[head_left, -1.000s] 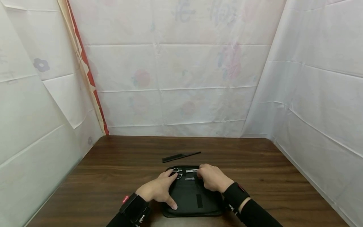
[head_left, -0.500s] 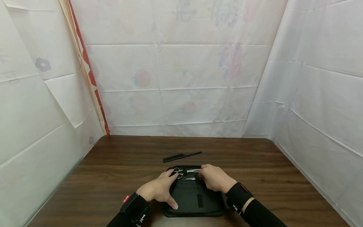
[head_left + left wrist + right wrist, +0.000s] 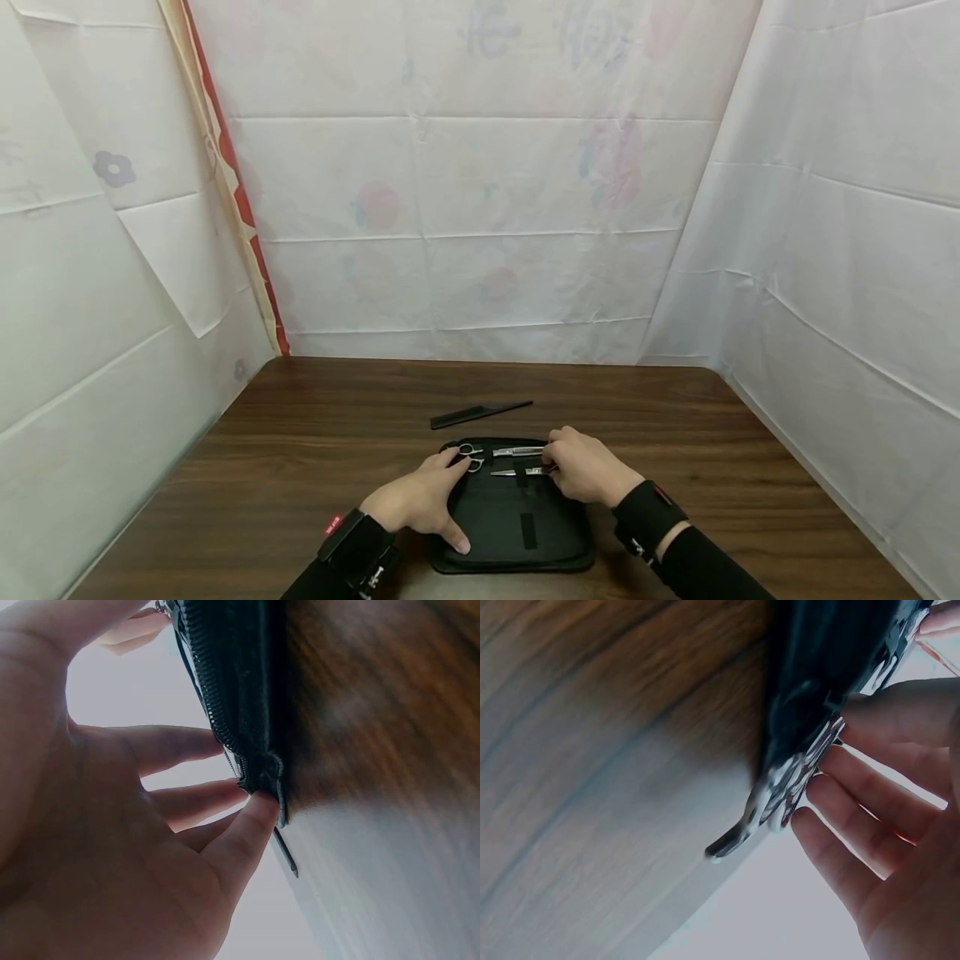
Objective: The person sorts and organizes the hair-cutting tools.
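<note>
A black zip case (image 3: 491,529) lies open on the table in the head view. My left hand (image 3: 420,496) rests along its left edge, thumb spread low and fingertips by the finger rings of one pair of scissors (image 3: 517,451). Below that pair, a second pair of scissors (image 3: 504,473) lies under a black strap, tips to the left. My right hand (image 3: 588,467) pinches its handle end at the case's right side and hides most of it. Shiny handle rings (image 3: 787,787) stick out past the case edge, right at my fingertips in the right wrist view.
A black comb (image 3: 465,417) with a thin tail lies behind the case. The brown wooden table (image 3: 300,467) is enclosed by white sheets (image 3: 465,275) at the back and both sides.
My right hand has moved a little to the right, uncovering more of both scissors. My left hand stays in place on the case, and the comb has not moved.
</note>
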{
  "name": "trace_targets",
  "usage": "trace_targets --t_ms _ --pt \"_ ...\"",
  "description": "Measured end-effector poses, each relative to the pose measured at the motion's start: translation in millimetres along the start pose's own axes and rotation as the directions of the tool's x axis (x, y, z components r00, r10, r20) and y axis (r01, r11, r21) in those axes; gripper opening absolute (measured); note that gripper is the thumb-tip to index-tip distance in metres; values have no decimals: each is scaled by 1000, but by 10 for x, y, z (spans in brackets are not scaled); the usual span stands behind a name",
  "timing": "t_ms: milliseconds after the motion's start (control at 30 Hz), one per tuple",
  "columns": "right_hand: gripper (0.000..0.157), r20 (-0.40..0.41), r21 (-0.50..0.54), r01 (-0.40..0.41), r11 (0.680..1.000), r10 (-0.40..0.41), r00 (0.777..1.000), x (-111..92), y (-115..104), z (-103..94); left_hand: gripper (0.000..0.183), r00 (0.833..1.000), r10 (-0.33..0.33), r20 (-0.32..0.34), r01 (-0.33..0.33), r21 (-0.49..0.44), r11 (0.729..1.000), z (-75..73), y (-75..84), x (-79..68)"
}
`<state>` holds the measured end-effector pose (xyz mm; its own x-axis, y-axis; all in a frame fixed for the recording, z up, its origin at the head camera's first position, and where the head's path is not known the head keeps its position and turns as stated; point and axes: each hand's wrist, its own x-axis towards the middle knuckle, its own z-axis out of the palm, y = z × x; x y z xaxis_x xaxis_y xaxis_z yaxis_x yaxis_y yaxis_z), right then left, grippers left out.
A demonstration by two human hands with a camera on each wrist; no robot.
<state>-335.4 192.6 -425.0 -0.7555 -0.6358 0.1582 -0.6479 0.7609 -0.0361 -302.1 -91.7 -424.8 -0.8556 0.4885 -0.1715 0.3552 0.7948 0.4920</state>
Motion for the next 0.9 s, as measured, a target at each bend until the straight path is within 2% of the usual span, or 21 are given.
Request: trace_targets --t_ms 367,567,900 --pt "8 22 -6 -19 1000 19 1000 -31 45 -9 115 1000 2 -4 -2 -2 1000 9 -9 9" --pt "10 36 25 -52 998 51 998 -39 38 0 115 1000 1 -2 -1 1 1000 10 -3 10" --pt "11 7 28 -56 998 56 998 -18 32 25 114 1000 3 -5 -3 7 1000 12 -2 12"
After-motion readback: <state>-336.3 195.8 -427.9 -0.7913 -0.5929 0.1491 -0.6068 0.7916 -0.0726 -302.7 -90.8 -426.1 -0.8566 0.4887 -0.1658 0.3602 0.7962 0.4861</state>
